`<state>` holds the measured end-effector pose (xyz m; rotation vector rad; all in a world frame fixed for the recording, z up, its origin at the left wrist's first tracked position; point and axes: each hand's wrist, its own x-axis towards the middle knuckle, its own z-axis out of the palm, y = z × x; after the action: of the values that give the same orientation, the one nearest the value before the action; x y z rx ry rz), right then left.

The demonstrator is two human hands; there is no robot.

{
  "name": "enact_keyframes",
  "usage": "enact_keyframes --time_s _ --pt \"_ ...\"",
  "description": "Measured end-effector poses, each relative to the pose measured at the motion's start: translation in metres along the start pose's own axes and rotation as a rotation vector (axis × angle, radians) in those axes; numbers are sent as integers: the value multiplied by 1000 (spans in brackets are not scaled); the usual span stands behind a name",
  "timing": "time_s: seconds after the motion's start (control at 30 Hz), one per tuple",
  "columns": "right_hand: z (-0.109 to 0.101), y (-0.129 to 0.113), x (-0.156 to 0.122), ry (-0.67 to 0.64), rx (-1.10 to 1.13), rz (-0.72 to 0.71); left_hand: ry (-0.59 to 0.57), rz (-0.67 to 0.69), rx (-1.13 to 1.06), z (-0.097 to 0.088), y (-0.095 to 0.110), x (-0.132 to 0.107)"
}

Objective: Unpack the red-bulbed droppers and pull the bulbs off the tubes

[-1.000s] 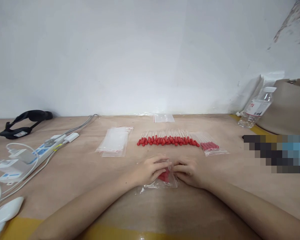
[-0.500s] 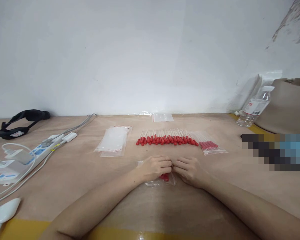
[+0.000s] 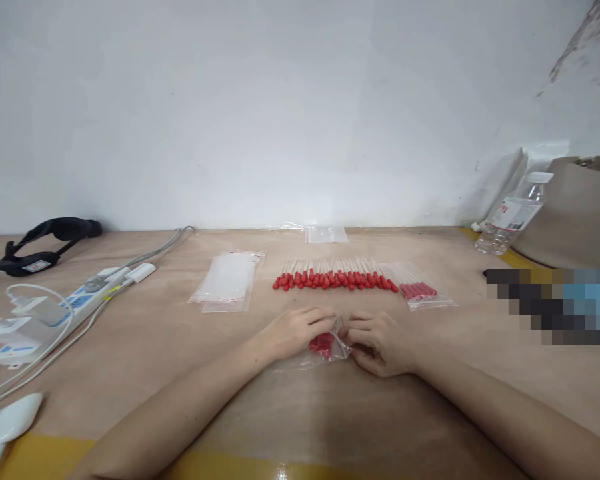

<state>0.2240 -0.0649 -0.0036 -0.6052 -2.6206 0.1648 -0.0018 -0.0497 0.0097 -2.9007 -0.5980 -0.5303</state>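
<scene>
Between my hands, low over the table, is a clear plastic zip bag (image 3: 339, 347) with red-headed sticks (image 3: 321, 343) in it. My left hand (image 3: 295, 333) is closed over the bag's left part, and its fingers hide the sticks' pale ends. At the bag's right edge, the curled fingers of my right hand (image 3: 380, 343) pinch the film. Just beyond lies a row of cotton-swab-like sticks (image 3: 335, 277), red heads toward me. To its right rests a filled bag (image 3: 420, 290) of the same red-headed sticks.
A stack of flat clear bags (image 3: 227, 283) lies left of the row, and another bag (image 3: 327, 235) by the wall. At left are a power strip (image 3: 83, 303) with cables and a black strap (image 3: 40, 257). A plastic bottle (image 3: 514, 217) leans against a beige bin (image 3: 575, 213) at right.
My hands have drawn slightly apart, the left shifting left. More of the red heads and the bag's right edge now show between them.
</scene>
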Motion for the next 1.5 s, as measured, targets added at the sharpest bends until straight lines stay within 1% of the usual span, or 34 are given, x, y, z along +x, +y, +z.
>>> enact_keyframes --time_s 0.07,0.1,0.2,0.27,0.3,0.37,0.43,0.5,0.57,0.67,0.73,0.8,0.87,0.93,0.97,1.13,1.2,1.3,1.37,1.43,1.5 --pt "-1 0 1 -25 66 64 31 -20 12 2 -1 -4" --pt "-1 -1 2 -17 93 103 45 -29 15 3 -1 -7" --pt "7 -2 6 93 165 186 42 -77 -29 1 1 -14" --pt "14 -3 10 162 202 202 18 -186 -117 -3 7 -19" --pt "17 -4 11 176 214 208 4 -257 -169 -6 11 -22" --pt "21 -5 12 164 217 240 -29 -373 -245 -9 18 -28" --pt "22 -6 11 131 188 280 -63 -418 -272 -10 24 -35" --pt "21 -5 9 102 152 301 -77 -426 -274 -8 25 -40" --pt "18 -5 9 82 161 298 -70 -432 -289 -5 25 -43" --pt "14 -7 14 52 261 294 -44 -452 -316 -2 22 -43" --pt "14 -9 18 59 323 306 -32 -462 -332 -1 21 -42" --pt "18 -10 22 94 359 359 -16 -463 -342 -1 21 -41" --pt "23 -10 23 118 401 447 4 -456 -350 -1 21 -41" --pt "28 -9 24 124 457 522 19 -449 -360 -1 21 -40" --pt "30 -9 24 125 487 533 24 -446 -366 -1 21 -40" --pt "31 -11 28 146 558 450 34 -449 -364 -1 22 -40" --pt "29 -11 29 140 601 463 36 -458 -357 -1 22 -40" --pt "23 -6 26 119 734 505 32 -468 -352 -1 22 -41" --pt "15 -1 19 85 842 571 28 -472 -352 -2 21 -41" --pt "8 4 12 54 959 691 26 -476 -354 -3 21 -41" --pt "3 8 5 68 1098 823 26 -476 -361 -3 21 -41"
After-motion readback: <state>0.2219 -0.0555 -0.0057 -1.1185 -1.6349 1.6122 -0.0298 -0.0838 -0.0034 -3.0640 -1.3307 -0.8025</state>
